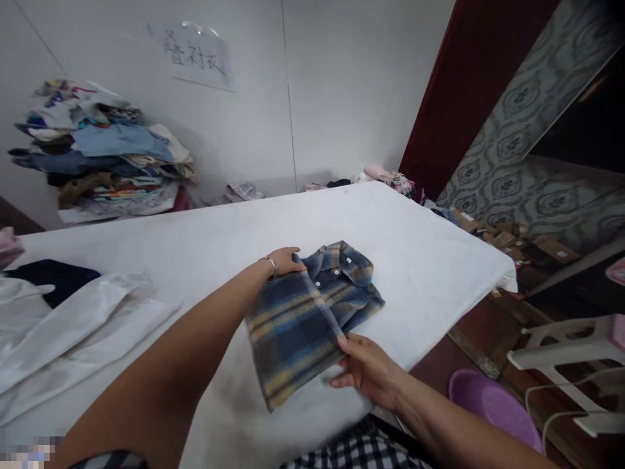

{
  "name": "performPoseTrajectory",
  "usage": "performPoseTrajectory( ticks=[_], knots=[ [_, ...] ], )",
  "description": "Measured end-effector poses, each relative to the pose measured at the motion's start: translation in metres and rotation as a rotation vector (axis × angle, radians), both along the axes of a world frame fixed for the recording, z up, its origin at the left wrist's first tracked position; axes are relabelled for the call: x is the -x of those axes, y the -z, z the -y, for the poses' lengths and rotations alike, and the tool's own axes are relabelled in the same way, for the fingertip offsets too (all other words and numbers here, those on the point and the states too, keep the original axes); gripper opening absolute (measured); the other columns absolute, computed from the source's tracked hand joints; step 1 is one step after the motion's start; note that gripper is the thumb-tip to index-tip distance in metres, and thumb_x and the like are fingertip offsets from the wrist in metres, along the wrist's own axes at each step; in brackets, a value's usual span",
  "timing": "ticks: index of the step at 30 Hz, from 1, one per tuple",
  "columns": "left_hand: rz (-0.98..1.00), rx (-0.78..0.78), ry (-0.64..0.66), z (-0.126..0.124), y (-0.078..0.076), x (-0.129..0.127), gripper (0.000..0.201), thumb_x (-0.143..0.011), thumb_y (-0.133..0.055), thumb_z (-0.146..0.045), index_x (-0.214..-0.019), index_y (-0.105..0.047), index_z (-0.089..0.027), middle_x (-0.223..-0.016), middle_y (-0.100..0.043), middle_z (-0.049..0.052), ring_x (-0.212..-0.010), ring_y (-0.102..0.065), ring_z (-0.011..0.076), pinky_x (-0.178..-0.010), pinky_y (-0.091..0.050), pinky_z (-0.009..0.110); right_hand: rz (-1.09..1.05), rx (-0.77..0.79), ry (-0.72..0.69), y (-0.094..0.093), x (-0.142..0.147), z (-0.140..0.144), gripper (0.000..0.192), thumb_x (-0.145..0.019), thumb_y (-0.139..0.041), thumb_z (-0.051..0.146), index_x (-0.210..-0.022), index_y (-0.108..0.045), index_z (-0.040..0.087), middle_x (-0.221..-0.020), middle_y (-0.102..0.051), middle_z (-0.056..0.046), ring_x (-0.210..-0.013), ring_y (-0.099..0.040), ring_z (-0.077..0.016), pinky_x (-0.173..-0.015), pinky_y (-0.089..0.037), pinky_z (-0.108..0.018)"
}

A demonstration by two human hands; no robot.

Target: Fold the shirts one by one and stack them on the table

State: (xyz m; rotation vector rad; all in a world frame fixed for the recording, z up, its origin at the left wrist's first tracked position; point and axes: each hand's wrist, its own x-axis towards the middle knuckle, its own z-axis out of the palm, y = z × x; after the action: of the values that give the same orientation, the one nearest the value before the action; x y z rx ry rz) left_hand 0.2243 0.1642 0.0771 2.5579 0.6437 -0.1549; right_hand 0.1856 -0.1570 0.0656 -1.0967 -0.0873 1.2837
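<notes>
While the white desk (415, 260) fills most of the view, your work sits near its front right part: a plaid shirt (312, 312), blue and tan, lying folded into a compact rectangle with its collar turned toward the far edge. To your left on the same desk lie white garments (73, 332) and a dark cloth (53, 277), well apart from the shirt; a stack of folded clothes (102, 156) stands against the wall behind. Off the desk to the right, a purple basin (493, 407) and a white plastic stool (566, 352) rest on the floor.

Your left hand (286, 260) lies at the collar end, fingers curled onto the fabric's upper left corner, pressing rather than lifting as far as can be told. Your right hand (366, 368) is at the lower right corner, thumb on top and fingers under the hem, a narrow grip pinching the cloth between them.

Judged from the tidy outline, the fold looks nearly complete, and you appear to be squaring or smoothing the packet. The next move calls for both corners to be kept level and the layers to be held together, so that the sleeve folds underneath do not slip loose.
</notes>
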Motion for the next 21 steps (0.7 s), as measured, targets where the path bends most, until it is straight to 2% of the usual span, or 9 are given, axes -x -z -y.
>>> performPoseTrajectory(
  ticks=[6, 9, 11, 14, 16, 18, 21],
  knots=[
    [-0.004, 0.096, -0.042, -0.001, -0.009, -0.004, 0.099, -0.052, -0.077, -0.047, -0.142, -0.049, -0.020, -0.134, -0.064, 0.015, -0.114, -0.064, 0.0341, -0.087, -0.054, 0.038, 0.059, 0.014, 0.096, 0.016, 0.006, -0.013, 0.031, -0.071, -0.081, 0.042, -0.091, -0.070, 0.021, -0.089, -0.074, -0.003, -0.071, -0.067, -0.0151, -0.062, -0.055, -0.025],
    [0.032, 0.129, -0.043, -0.004, -0.023, 0.002, 0.095, -0.050, -0.079, -0.045, -0.138, -0.054, -0.021, -0.130, -0.067, 0.013, -0.111, -0.066, 0.0338, -0.083, -0.055, 0.037, 0.120, -0.007, 0.165, 0.021, 0.010, -0.015, 0.025, -0.070, -0.081, 0.042, -0.082, -0.069, 0.023, -0.082, -0.072, -0.002, -0.070, -0.065, -0.0160, -0.063, -0.054, -0.028],
    [0.066, 0.133, -0.048, -0.009, -0.038, 0.009, 0.091, -0.051, -0.078, -0.047, -0.136, -0.056, -0.024, -0.130, -0.067, 0.010, -0.110, -0.066, 0.0325, -0.084, -0.054, 0.036, 0.179, -0.016, 0.202, 0.018, 0.009, -0.015, 0.024, -0.070, -0.081, 0.042, -0.078, -0.068, 0.024, -0.078, -0.070, 0.000, -0.069, -0.064, -0.0172, -0.067, -0.054, -0.031],
    [0.204, 0.213, -0.105, -0.019, -0.066, 0.026, 0.087, -0.054, -0.078, -0.050, -0.136, -0.057, -0.026, -0.124, -0.070, 0.008, -0.107, -0.066, 0.0308, -0.086, -0.054, 0.036, 0.286, -0.070, 0.201, -0.001, -0.005, -0.018, 0.027, -0.070, -0.079, 0.044, -0.085, -0.069, 0.024, -0.083, -0.071, -0.001, -0.079, -0.065, -0.0198, -0.080, -0.052, -0.034],
    [0.372, 0.341, -0.159, -0.028, -0.089, 0.038, 0.089, -0.054, -0.080, -0.049, -0.137, -0.056, -0.025, -0.117, -0.071, 0.008, -0.103, -0.067, 0.0299, -0.087, -0.054, 0.039, 0.390, -0.124, 0.192, -0.023, -0.026, -0.025, 0.031, -0.070, -0.077, 0.042, -0.092, -0.069, 0.022, -0.088, -0.072, -0.002, -0.086, -0.064, -0.0208, -0.086, -0.049, -0.035],
    [0.590, 0.431, -0.202, -0.035, -0.114, 0.050, 0.092, -0.053, -0.082, -0.047, -0.138, -0.054, -0.022, -0.112, -0.070, 0.009, -0.099, -0.066, 0.0281, -0.090, -0.053, 0.042, 0.539, -0.168, 0.237, -0.049, -0.053, -0.036, 0.031, -0.066, -0.077, 0.039, -0.090, -0.069, 0.021, -0.085, -0.071, -0.001, -0.084, -0.062, -0.0206, -0.087, -0.047, -0.035],
    [0.916, 0.377, -0.247, -0.035, -0.148, 0.074, 0.096, -0.054, -0.083, -0.042, -0.141, -0.050, -0.017, -0.106, -0.068, 0.007, -0.100, -0.064, 0.0261, -0.098, -0.048, 0.046, 0.807, -0.228, 0.365, -0.086, -0.093, -0.056, 0.023, -0.064, -0.075, 0.036, -0.079, -0.066, 0.021, -0.072, -0.065, 0.002, -0.078, -0.057, -0.0189, -0.083, -0.046, -0.034]
  ],
)
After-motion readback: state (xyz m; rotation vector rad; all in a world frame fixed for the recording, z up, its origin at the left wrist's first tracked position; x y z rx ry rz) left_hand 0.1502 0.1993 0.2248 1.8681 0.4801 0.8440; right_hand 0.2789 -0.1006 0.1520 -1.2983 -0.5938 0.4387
